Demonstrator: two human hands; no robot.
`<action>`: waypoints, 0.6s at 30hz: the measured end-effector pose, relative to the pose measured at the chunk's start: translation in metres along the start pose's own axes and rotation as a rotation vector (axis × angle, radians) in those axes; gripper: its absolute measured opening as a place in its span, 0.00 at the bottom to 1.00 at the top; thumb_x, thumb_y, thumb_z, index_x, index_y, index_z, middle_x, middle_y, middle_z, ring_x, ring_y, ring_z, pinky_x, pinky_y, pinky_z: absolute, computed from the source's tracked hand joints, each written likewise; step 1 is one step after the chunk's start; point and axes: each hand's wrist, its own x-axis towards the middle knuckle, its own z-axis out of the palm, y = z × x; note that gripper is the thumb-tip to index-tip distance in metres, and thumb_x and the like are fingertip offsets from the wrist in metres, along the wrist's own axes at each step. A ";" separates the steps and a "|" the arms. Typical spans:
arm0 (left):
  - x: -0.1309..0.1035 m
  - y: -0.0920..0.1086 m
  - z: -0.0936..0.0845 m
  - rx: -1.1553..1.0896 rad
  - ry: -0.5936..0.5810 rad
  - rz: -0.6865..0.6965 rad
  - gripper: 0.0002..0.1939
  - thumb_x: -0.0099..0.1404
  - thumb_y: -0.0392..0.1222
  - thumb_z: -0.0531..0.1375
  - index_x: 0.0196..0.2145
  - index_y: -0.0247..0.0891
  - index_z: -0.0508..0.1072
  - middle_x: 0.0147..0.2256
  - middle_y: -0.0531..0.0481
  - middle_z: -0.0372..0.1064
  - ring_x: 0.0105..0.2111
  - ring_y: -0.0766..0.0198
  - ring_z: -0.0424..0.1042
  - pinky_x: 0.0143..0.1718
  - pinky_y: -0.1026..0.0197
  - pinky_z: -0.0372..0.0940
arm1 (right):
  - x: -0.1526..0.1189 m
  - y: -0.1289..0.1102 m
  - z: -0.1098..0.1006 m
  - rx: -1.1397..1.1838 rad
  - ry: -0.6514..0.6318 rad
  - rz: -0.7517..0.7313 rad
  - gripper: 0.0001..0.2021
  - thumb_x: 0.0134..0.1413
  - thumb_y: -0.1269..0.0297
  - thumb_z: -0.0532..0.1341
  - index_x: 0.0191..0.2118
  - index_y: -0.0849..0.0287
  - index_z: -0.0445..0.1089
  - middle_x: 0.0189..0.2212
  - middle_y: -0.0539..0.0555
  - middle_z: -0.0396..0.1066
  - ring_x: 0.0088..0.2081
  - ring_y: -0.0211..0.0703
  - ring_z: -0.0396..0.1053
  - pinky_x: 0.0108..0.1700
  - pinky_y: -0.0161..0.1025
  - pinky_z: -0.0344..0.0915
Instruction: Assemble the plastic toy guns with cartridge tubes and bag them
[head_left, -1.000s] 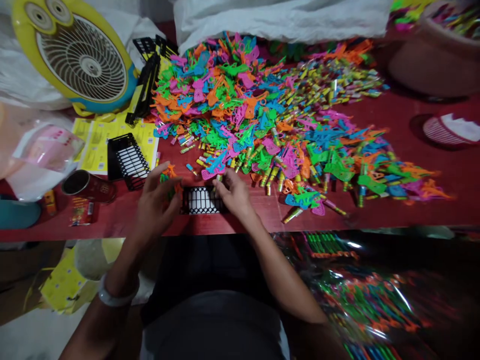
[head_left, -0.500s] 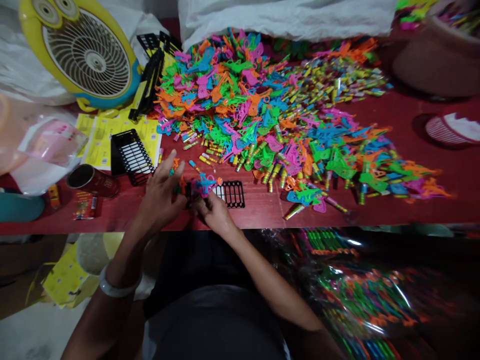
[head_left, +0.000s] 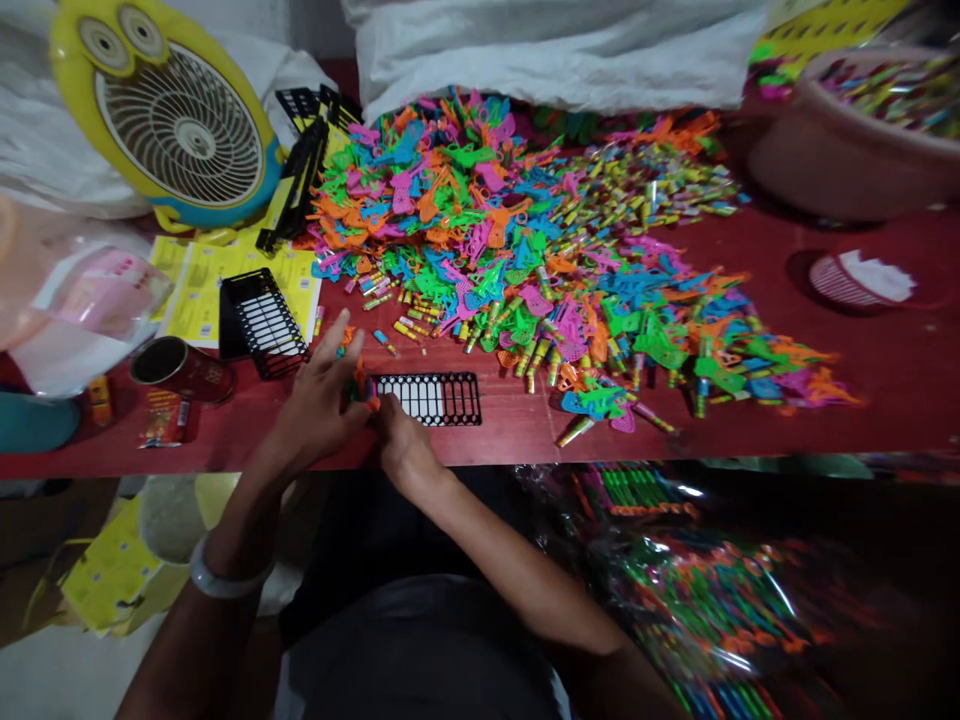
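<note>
A black slotted rack [head_left: 459,398] lies on the red table, its left end beside my hands. My left hand [head_left: 321,395] is curved over several coloured plastic pieces [head_left: 355,362] at that end, fingers apart from one another and thumb toward the right. My right hand [head_left: 407,440] meets it at the rack's near left corner, with fingers bent inward; whatever they pinch is hidden. Behind the rack spreads a big heap of pink, green, blue and orange plastic pieces [head_left: 480,220], mixed with small yellow-labelled tubes [head_left: 540,355].
A second black rack [head_left: 271,322] lies on yellow printed sheets [head_left: 184,290] at the left, near a dark red can [head_left: 187,370]. A yellow fan [head_left: 187,130] stands behind them. At the right are a large tub [head_left: 847,150] and a striped cup [head_left: 851,280].
My right hand has moved left and down against my left hand. The pink and blue pieces it held no longer show in it, and more of the rack is visible. The view has shifted slightly.
</note>
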 end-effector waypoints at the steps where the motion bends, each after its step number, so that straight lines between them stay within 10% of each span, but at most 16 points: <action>1: 0.000 0.001 -0.004 -0.018 -0.034 0.012 0.37 0.67 0.45 0.58 0.70 0.43 0.51 0.74 0.40 0.34 0.72 0.42 0.42 0.69 0.38 0.47 | 0.001 -0.002 0.001 -0.024 -0.012 0.012 0.14 0.64 0.75 0.47 0.46 0.58 0.67 0.44 0.58 0.71 0.34 0.46 0.71 0.35 0.40 0.65; 11: -0.004 0.002 -0.012 -0.175 -0.070 0.068 0.39 0.65 0.62 0.59 0.68 0.46 0.57 0.72 0.43 0.41 0.73 0.46 0.39 0.69 0.46 0.53 | 0.003 -0.012 -0.006 -0.155 -0.037 0.077 0.15 0.66 0.72 0.49 0.52 0.56 0.67 0.43 0.59 0.75 0.36 0.49 0.74 0.34 0.40 0.65; 18: -0.003 0.001 0.015 -0.161 0.144 0.005 0.29 0.68 0.43 0.57 0.66 0.48 0.60 0.72 0.44 0.43 0.72 0.51 0.46 0.69 0.45 0.52 | 0.021 0.023 -0.037 -0.028 0.037 -0.076 0.08 0.59 0.75 0.55 0.36 0.57 0.69 0.35 0.53 0.74 0.37 0.43 0.72 0.39 0.35 0.65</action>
